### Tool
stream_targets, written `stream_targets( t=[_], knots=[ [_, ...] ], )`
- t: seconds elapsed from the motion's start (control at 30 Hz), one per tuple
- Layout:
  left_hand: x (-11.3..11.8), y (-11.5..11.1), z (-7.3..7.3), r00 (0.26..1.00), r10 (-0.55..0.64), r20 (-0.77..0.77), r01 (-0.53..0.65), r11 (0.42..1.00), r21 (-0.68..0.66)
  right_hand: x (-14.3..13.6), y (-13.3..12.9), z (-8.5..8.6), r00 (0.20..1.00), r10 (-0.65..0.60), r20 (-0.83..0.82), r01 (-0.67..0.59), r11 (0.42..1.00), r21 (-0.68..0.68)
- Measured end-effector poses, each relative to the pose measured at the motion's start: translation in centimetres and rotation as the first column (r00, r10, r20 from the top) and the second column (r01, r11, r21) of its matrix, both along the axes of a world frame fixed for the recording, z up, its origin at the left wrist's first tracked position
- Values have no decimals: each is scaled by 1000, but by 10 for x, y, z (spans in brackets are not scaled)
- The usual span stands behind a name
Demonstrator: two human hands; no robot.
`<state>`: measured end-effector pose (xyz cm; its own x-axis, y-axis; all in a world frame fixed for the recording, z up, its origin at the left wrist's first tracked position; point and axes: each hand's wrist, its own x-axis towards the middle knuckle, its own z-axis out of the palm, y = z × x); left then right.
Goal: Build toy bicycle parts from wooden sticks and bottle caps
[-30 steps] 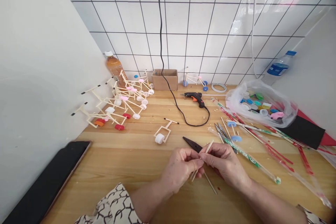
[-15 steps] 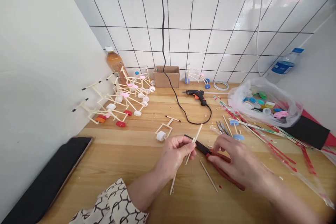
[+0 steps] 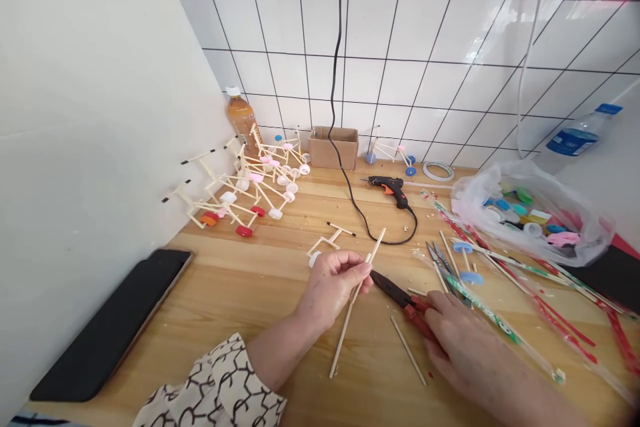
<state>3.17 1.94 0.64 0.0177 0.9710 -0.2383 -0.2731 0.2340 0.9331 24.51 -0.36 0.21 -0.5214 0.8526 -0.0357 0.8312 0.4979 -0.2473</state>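
My left hand (image 3: 333, 283) is closed, pinching thin wooden sticks (image 3: 341, 340) between thumb and fingers. A short stick end crosses the longer stick at the fingertips, and one stick slants down toward the table. My right hand (image 3: 463, 333) is wrapped round the red handles of the pliers (image 3: 395, 290). Their dark jaws point up and left, close to my left fingertips. A loose stick (image 3: 409, 350) lies on the table between my hands. Behind my left hand is a small stick frame (image 3: 327, 240) with a white cap wheel, partly hidden.
Several stick cars (image 3: 245, 187) with cap wheels crowd the left back beside a tea bottle (image 3: 243, 120). A glue gun (image 3: 387, 188) lies mid-back by a cardboard box (image 3: 333, 149). Right are scissors (image 3: 445, 263), wrapped sticks (image 3: 540, 300) and a bag of caps (image 3: 530, 213). A black phone (image 3: 115, 320) lies left.
My right hand has come down from hovering over the pliers and closed on their handles. The view has turned a little to the left. My left hand keeps its pinch on the sticks.
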Motion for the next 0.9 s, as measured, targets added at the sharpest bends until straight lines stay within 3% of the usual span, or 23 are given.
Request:
stream_targets(
  t=[0.1,0.17,0.23,0.33,0.4,0.47,0.53,0.67,0.9],
  knots=[
    [-3,1,3,999,12,-40,-11,999,38,5,10,5,989,-75,-130,50,982,-184],
    [-6,2,5,999,24,-46,-21,998,52,9,16,8,951,-163,-263,65,937,-344],
    [-10,4,8,998,47,-30,-45,997,57,11,20,12,867,-295,-401,49,851,-522],
    [-14,7,12,997,80,5,-80,995,58,10,22,18,692,-501,-520,-79,663,-744],
    [-15,8,13,997,76,13,-76,996,51,9,21,23,583,-594,-555,-188,566,-803],
    [-15,9,14,998,65,11,-65,998,26,7,21,26,519,-641,-565,-252,517,-818],
    [-14,8,14,998,56,5,-56,998,-14,8,20,27,512,-635,-579,-261,527,-809],
    [-12,7,17,999,50,-13,-51,997,-66,12,18,25,571,-567,-593,-222,590,-777],
    [-8,3,17,998,-36,-53,33,997,-68,17,11,23,689,-535,-488,-91,605,-791]
  ],
)
